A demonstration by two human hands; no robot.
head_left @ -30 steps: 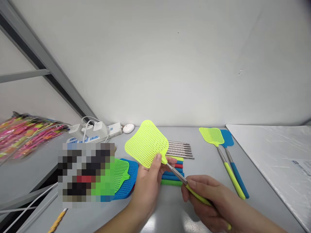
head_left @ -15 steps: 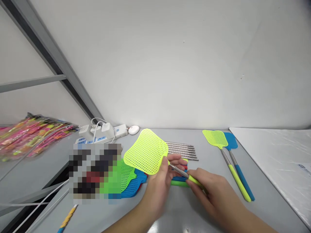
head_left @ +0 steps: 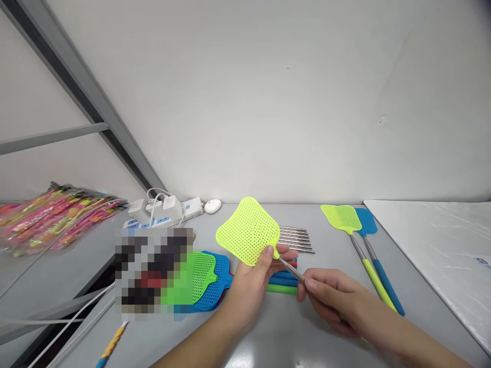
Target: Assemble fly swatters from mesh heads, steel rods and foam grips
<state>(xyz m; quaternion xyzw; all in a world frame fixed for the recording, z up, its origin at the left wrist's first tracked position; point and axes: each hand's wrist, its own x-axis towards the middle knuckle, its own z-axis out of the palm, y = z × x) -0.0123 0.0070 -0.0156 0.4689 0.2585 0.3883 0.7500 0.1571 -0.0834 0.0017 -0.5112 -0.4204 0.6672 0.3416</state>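
A yellow-green fly swatter (head_left: 248,232) is raised above the table, its mesh head tilted to the upper left. My left hand (head_left: 249,291) pinches its neck with the thumb on top, fingers curled behind. My right hand (head_left: 337,299) is closed round the lower end of the metal rod (head_left: 291,269), where the grip is mostly hidden in the palm. Behind my left hand lie blue and green handle grips (head_left: 282,289), partly covered. Several thin metal rods (head_left: 297,238) lie beyond them. Left of my left wrist are loose swatter heads, green (head_left: 205,271) and blue (head_left: 221,278).
Two whole fly swatters, yellow (head_left: 342,219) and blue (head_left: 385,286), lie at the right beside a white wrapped sheet (head_left: 429,245). A power strip (head_left: 161,223) with chargers and a white oval object (head_left: 213,206) stand back left. Bagged colourful items (head_left: 65,220) lie far left.
The fly swatter has moved right and slightly up with my left hand. My right hand has shifted right; more of the metal rod shows, while the yellow grip is now mostly hidden.
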